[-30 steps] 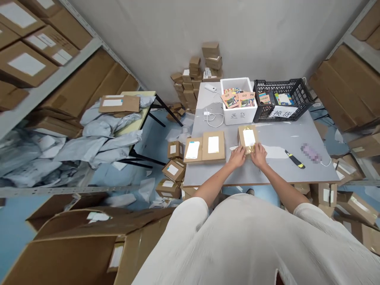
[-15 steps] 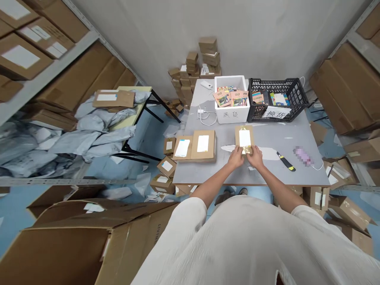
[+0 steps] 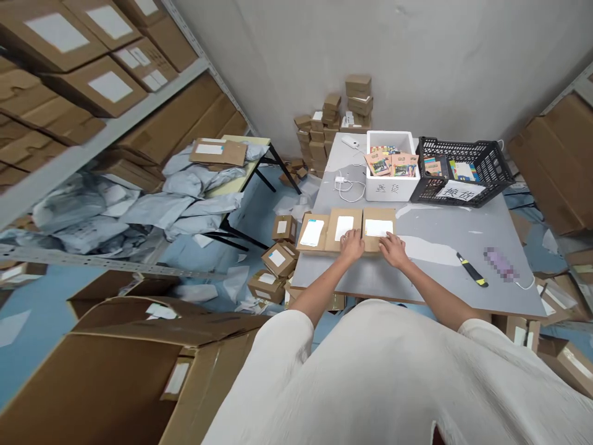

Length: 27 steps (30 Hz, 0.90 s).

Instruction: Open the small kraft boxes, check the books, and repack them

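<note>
Three small labelled cardboard boxes lie side by side on the grey table: a left box (image 3: 319, 224), a middle box (image 3: 336, 230) and a right box (image 3: 377, 213). My left hand (image 3: 352, 246) rests with its fingers apart on the front of the middle box, near the right box, and covers part of its label. My right hand (image 3: 393, 250) lies on the right box's front right corner, fingers stretched out and touching the edge of the white label. The undersides of both hands are hidden.
A white foam box (image 3: 389, 191) of colourful packets and a black crate (image 3: 498, 176) stand at the back of the table (image 3: 435, 225). On the right lie a utility knife (image 3: 472, 270) and a blurred purple item (image 3: 501, 264). A large open carton (image 3: 222, 371) stands at the lower left.
My hands have moved the small box left and turned it, so it now sits against the other two. My left hand has shifted onto the middle box. The view has swung left.
</note>
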{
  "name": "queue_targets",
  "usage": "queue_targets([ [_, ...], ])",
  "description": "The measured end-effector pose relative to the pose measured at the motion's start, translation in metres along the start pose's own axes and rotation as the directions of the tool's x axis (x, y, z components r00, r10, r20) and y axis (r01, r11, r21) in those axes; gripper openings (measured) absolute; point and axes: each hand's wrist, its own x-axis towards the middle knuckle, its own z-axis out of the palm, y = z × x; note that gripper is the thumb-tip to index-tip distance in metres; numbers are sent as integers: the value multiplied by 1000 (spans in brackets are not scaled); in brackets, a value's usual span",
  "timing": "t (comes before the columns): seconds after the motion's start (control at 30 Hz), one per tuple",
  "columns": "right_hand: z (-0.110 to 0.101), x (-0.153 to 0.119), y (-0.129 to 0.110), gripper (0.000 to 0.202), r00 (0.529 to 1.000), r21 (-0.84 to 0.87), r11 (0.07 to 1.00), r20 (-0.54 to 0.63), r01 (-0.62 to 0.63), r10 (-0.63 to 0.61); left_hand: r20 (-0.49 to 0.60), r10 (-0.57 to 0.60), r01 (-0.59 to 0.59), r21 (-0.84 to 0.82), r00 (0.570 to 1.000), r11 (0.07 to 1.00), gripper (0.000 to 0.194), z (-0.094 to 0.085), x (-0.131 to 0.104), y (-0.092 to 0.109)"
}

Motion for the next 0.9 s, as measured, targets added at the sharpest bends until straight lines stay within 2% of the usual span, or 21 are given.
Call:
queue_targets([
  [0.1, 9, 2, -3, 48, 997, -39, 998, 55, -45, 47, 79, 31, -34, 27, 996, 999, 49, 2, -7, -16],
  [0.17, 11, 2, 1, 48, 996, -38, 999, 80, -33, 36, 73, 73, -77, 45, 995, 996, 51, 7, -12, -20],
  [0.27, 11, 2, 14, 51, 996, 7, 1000, 87, 7, -7, 39, 96, -97, 37, 995, 995, 55, 16, -16, -22],
  [0.37, 8, 7, 36, 51, 999, 103, 994, 47, -21, 16, 44, 119, -120, 12, 992, 993, 57, 21, -13, -20],
  [0.5, 5, 20, 69, 51, 991, 234, 965, -24, -123, 132, 97, 205, -208, 25, 974, 978, 65, 23, -2, -11],
  [0.7, 4, 48, 108, 59, 976, 447, 868, 55, -215, 213, 110, 204, -212, 62, 973, 975, 76, 25, 20, 6],
  [0.8, 4, 60, 127, 70, 970, 511, 827, 66, -234, 234, 125, 206, -216, 66, 970, 974, 74, 29, 27, 21],
  [0.9, -3, 71, 154, 81, 970, 536, 817, 15, -213, 243, 152, 208, -218, 55, 966, 974, 76, 37, 34, 41],
])
